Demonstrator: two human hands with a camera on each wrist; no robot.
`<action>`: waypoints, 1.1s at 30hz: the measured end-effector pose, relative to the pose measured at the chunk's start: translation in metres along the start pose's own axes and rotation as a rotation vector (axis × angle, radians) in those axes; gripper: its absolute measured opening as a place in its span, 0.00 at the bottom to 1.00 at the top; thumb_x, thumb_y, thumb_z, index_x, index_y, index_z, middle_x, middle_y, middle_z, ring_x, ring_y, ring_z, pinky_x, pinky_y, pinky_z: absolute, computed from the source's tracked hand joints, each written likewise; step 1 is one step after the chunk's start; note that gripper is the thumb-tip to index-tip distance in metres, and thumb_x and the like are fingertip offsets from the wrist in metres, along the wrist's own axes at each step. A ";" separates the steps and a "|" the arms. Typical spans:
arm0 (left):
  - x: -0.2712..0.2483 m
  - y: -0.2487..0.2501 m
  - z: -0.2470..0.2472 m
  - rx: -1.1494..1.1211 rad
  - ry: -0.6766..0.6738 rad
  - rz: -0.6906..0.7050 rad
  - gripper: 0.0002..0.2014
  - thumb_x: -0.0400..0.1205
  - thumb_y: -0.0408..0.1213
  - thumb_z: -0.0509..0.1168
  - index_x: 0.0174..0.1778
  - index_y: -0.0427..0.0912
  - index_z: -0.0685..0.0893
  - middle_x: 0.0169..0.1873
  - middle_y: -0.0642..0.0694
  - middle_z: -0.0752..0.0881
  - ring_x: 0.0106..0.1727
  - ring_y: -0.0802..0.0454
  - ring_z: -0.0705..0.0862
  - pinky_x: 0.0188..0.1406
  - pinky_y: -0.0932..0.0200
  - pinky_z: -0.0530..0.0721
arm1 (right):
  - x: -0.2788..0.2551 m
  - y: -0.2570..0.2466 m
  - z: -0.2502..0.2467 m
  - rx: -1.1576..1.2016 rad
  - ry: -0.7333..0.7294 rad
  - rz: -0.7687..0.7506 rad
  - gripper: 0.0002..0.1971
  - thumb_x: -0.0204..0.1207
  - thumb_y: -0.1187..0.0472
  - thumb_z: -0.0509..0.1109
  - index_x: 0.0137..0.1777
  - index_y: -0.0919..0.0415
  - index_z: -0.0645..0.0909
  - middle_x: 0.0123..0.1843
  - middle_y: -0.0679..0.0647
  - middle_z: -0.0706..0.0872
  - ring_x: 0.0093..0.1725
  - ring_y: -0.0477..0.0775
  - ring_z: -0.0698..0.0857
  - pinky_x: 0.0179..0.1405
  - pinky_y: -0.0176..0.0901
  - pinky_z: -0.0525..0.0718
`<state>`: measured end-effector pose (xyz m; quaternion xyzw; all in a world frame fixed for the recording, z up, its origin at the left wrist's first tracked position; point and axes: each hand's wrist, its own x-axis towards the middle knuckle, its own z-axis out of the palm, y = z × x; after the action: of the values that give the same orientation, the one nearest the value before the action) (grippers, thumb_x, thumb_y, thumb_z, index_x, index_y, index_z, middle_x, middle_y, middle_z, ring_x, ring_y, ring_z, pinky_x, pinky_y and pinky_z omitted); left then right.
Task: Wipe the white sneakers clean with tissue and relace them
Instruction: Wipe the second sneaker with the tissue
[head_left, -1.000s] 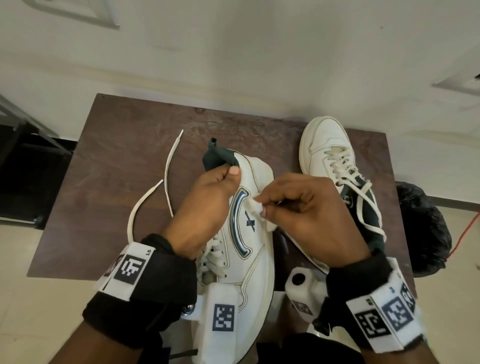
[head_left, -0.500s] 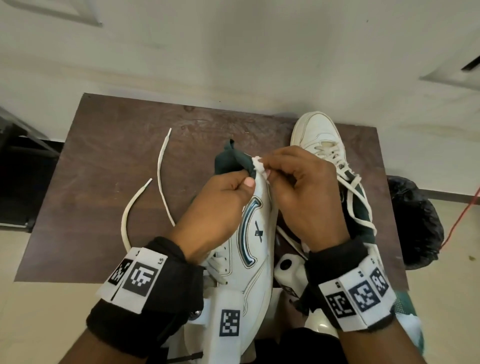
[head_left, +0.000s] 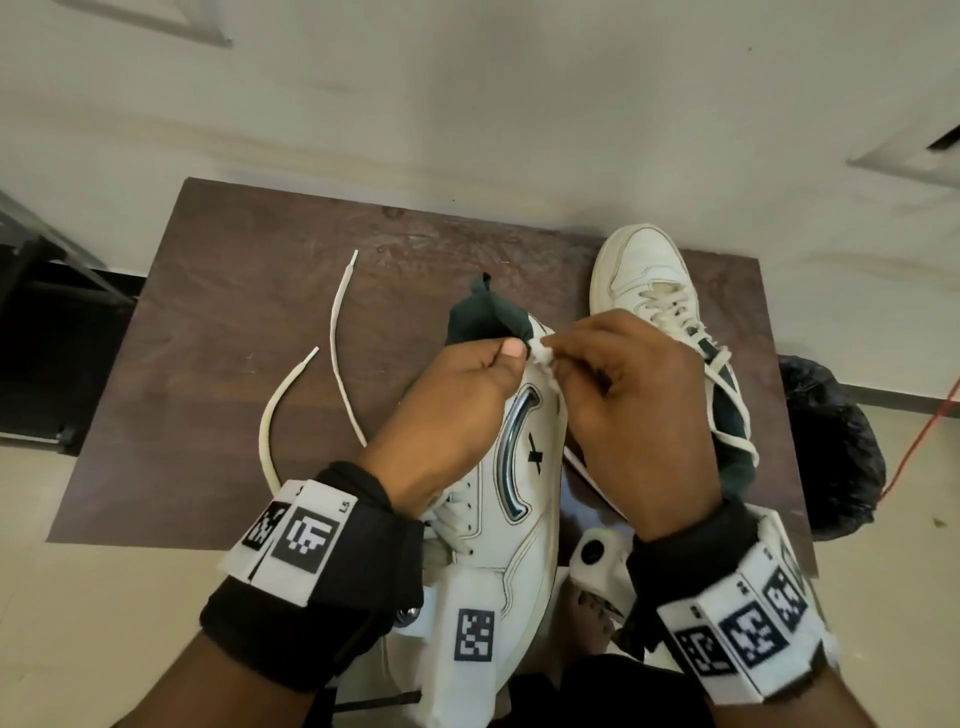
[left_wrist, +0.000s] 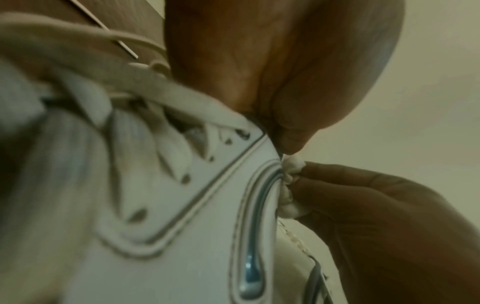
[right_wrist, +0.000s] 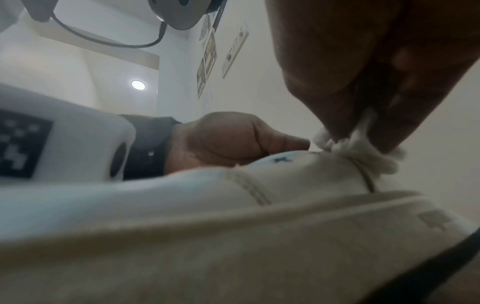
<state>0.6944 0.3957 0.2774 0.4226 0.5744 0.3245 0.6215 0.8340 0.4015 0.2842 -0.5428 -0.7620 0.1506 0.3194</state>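
A white sneaker with a dark green collar and a curved blue side stripe stands tilted over the table's near edge. My left hand grips its upper near the collar, thumb on top. My right hand pinches a small wad of white tissue against the heel side, right beside the left thumb. The tissue touches the top of the stripe in the left wrist view, and the tissue presses on the sneaker in the right wrist view. A second white sneaker, laced, lies at the right.
A loose white shoelace lies curved on the brown table to the left of the held sneaker. A black bag sits on the floor past the table's right edge. A wall runs behind the table.
My right hand has carried the tissue up from the sneaker's mid side to the heel top by the collar. The left hand has kept its grip.
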 end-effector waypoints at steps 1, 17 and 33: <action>0.000 0.000 0.000 -0.017 0.006 -0.004 0.22 0.88 0.48 0.54 0.51 0.32 0.83 0.50 0.27 0.85 0.54 0.29 0.84 0.62 0.31 0.79 | 0.001 -0.001 -0.001 -0.004 -0.018 0.003 0.08 0.73 0.68 0.70 0.46 0.61 0.90 0.43 0.53 0.88 0.41 0.49 0.86 0.43 0.39 0.82; 0.001 0.003 -0.013 -0.147 0.071 -0.089 0.21 0.86 0.47 0.59 0.47 0.31 0.87 0.44 0.30 0.89 0.51 0.31 0.88 0.58 0.33 0.84 | 0.001 -0.013 -0.006 -0.027 -0.143 -0.010 0.07 0.73 0.69 0.73 0.47 0.60 0.90 0.43 0.52 0.88 0.41 0.48 0.86 0.41 0.48 0.86; 0.004 -0.006 -0.025 0.023 0.068 0.045 0.12 0.86 0.37 0.60 0.55 0.36 0.87 0.52 0.31 0.88 0.57 0.33 0.85 0.64 0.37 0.81 | 0.003 -0.010 -0.003 0.019 -0.216 -0.047 0.08 0.71 0.70 0.74 0.46 0.59 0.91 0.43 0.50 0.89 0.40 0.47 0.86 0.42 0.40 0.85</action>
<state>0.6698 0.4006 0.2707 0.4314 0.5890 0.3459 0.5893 0.8277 0.3998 0.2931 -0.5025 -0.8030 0.2080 0.2437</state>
